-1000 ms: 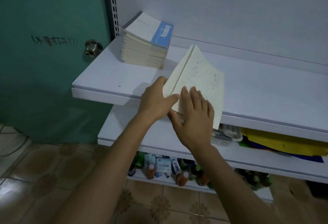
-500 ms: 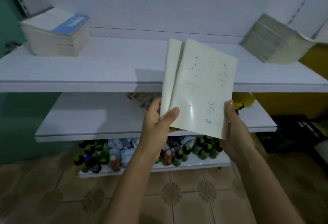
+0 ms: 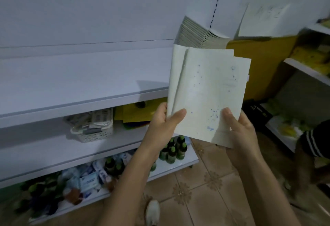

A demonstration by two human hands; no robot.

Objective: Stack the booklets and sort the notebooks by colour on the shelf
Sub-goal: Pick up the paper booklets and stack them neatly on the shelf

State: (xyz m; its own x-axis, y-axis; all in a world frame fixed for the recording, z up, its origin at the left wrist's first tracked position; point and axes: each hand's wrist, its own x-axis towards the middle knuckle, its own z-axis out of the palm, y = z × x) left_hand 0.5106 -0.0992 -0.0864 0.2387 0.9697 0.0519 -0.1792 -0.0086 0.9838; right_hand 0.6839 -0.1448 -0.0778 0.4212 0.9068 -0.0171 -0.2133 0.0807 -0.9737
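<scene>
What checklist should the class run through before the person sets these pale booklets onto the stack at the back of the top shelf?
1. Both hands hold the booklets: ok, left hand at the lower left edge, right hand at the lower right corner.
2. Booklets squared up: not ok, they are fanned, with edges offset.
3. Target stack in sight: ok, at the back right of the top shelf.
4. Stack tidy: not ok, it leans and its edges are stepped.
5. Colour matches the stack: cannot tell, the stack's covers are hidden.
6. Path over the shelf clear: ok.
</scene>
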